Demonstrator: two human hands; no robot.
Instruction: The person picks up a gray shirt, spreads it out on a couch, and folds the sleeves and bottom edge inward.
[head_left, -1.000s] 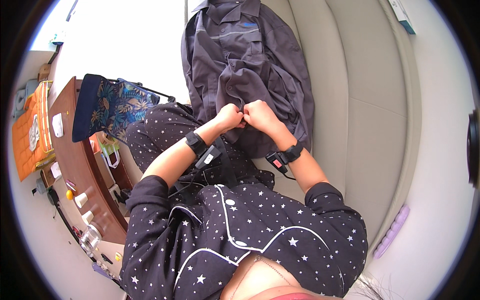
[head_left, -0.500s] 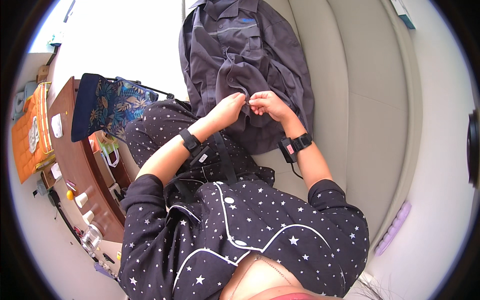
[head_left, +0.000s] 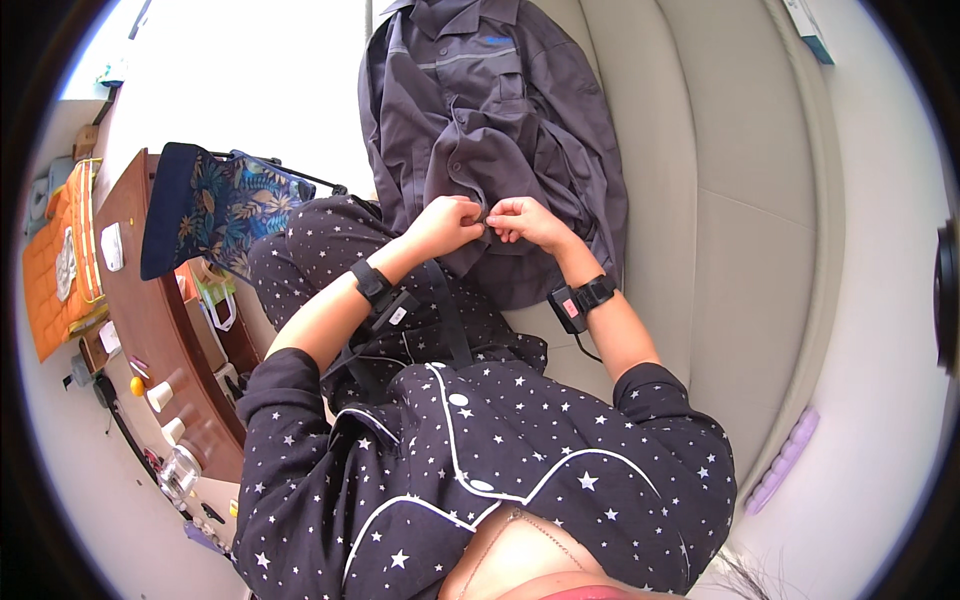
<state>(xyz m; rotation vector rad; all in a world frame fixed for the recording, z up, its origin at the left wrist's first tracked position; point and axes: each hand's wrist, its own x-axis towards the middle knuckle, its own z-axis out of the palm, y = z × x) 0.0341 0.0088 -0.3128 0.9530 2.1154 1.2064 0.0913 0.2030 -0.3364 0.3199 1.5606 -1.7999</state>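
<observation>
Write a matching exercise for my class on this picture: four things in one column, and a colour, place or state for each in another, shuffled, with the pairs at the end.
1. jacket
2. sofa
3. desk
4. right hand

A. brown, at the picture's left
B. at the jacket's front edge, close beside the left hand
C. dark grey, with a collar
D. pale, with the jacket lying on it

Pairs: 1-C, 2-D, 3-A, 4-B

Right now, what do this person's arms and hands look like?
Black, white-starred sleeves; black wristbands with small dark boxes, the left labelled white, the right pinkish red, with a thin black cable below the right box. The fingers are ungloved.
</observation>
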